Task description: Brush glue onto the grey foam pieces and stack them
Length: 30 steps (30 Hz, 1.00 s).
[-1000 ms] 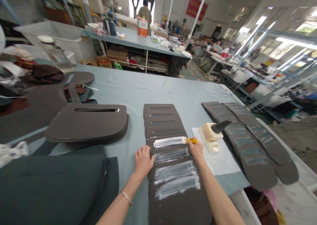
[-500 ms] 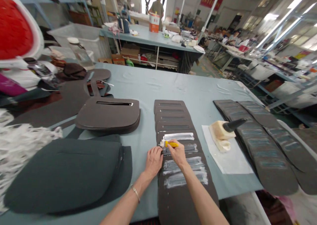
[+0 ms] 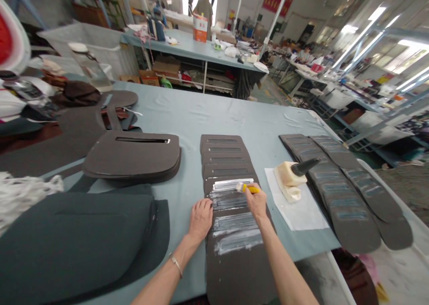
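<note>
Several dark panels (image 3: 239,273) overlap mid-desk (image 3: 187,112), probably light, bendable, slick under white paste (image 3: 233,185), best held by bare edges. My left hand (image 3: 201,218), unclenched, rests at their left edge; my right hand (image 3: 257,203) pinches the brush (image 3: 250,188) by its handle.

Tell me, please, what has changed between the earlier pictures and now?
The right hand moved the yellow-handled brush from the right end of the white strip to near its left end, and has now brought it back toward the right. Nothing was taken hold of or let go. The left hand stays at the left edge of the dark panels; the bottle stays on the white sheet.
</note>
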Each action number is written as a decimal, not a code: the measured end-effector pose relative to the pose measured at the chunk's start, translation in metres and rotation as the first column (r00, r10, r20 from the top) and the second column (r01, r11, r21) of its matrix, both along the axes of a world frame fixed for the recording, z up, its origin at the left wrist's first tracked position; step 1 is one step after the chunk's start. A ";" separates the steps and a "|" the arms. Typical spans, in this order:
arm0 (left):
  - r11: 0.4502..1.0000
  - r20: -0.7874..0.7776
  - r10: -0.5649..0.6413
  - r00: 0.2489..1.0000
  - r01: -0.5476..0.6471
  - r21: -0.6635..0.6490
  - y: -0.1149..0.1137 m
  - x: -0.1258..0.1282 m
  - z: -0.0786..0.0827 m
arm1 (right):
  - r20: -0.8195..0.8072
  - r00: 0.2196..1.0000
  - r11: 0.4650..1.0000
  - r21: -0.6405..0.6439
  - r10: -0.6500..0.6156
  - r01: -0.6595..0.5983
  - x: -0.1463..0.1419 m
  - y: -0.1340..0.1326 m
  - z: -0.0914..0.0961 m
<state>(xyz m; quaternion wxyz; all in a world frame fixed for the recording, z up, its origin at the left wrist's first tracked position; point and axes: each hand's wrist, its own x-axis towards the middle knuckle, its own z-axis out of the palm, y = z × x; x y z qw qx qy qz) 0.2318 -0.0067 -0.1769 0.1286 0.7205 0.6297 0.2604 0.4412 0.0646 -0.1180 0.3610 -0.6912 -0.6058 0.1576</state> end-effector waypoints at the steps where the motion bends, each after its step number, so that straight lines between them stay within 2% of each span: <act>1: 1.000 -0.002 0.001 1.000 -0.001 -0.001 0.000 0.000 0.000 | -0.059 0.994 0.996 0.002 0.090 -0.090 -0.023 -0.005 -0.001; 3: 1.000 -0.004 -0.002 1.000 0.002 -0.003 0.000 0.001 -0.001 | -0.145 0.958 0.968 0.001 0.248 -0.250 -0.055 -0.010 -0.006; 5: 1.000 0.000 -0.003 1.000 0.003 -0.006 -0.001 0.001 -0.003 | -0.177 0.944 0.958 -0.023 0.277 -0.285 -0.057 -0.010 -0.012; 7: 1.000 0.012 0.001 1.000 0.000 -0.010 -0.001 0.001 -0.004 | -0.147 0.976 0.984 -0.058 0.161 -0.171 -0.028 -0.005 -0.018; 9: 1.000 0.032 0.010 0.999 -0.009 -0.015 -0.001 0.001 -0.005 | -0.067 0.997 0.997 -0.069 -0.031 0.026 0.017 0.003 -0.022; 11: 1.000 0.070 0.018 0.997 -0.017 -0.019 0.000 0.001 -0.006 | 0.042 0.984 0.982 -0.071 -0.171 0.174 0.055 0.010 -0.021; 13: 0.999 0.135 0.035 0.990 -0.031 -0.029 0.001 -0.002 -0.005 | 0.116 0.968 0.971 -0.055 -0.224 0.232 0.072 0.011 -0.017; 15: 0.997 0.208 0.066 0.976 -0.059 -0.039 -0.001 -0.007 -0.004 | 0.097 0.978 0.981 -0.043 -0.185 0.190 0.064 0.005 -0.011; 18: 0.996 0.243 0.086 0.966 -0.077 -0.045 -0.014 -0.013 0.001 | -0.035 0.998 0.998 -0.053 -0.047 0.045 0.023 -0.017 -0.003; 22: 0.998 0.188 -0.041 0.981 0.050 -0.042 -0.041 -0.009 0.005 | -0.186 0.978 0.989 -0.092 0.095 -0.113 -0.042 -0.056 0.006; 24: 0.996 0.157 -0.072 0.985 0.079 -0.037 -0.052 -0.004 0.003 | -0.240 0.949 0.967 -0.097 0.205 -0.234 -0.061 -0.069 0.005; 26: 0.996 0.127 -0.067 0.990 0.073 -0.042 -0.057 0.000 0.001 | -0.260 0.919 0.936 -0.108 0.298 -0.334 -0.061 -0.073 0.001; 27: 0.997 0.114 -0.062 0.992 0.067 -0.047 -0.058 0.001 0.000 | -0.260 0.917 0.932 -0.120 0.304 -0.342 -0.053 -0.072 -0.002; 28: 0.997 0.103 -0.059 0.993 0.064 -0.050 -0.058 0.002 -0.001 | -0.253 0.927 0.939 -0.134 0.276 -0.316 -0.040 -0.069 -0.005; 30: 0.996 0.083 -0.060 0.995 0.064 -0.054 -0.057 0.003 -0.002 | -0.199 0.971 0.975 -0.150 0.131 -0.162 -0.009 -0.062 -0.009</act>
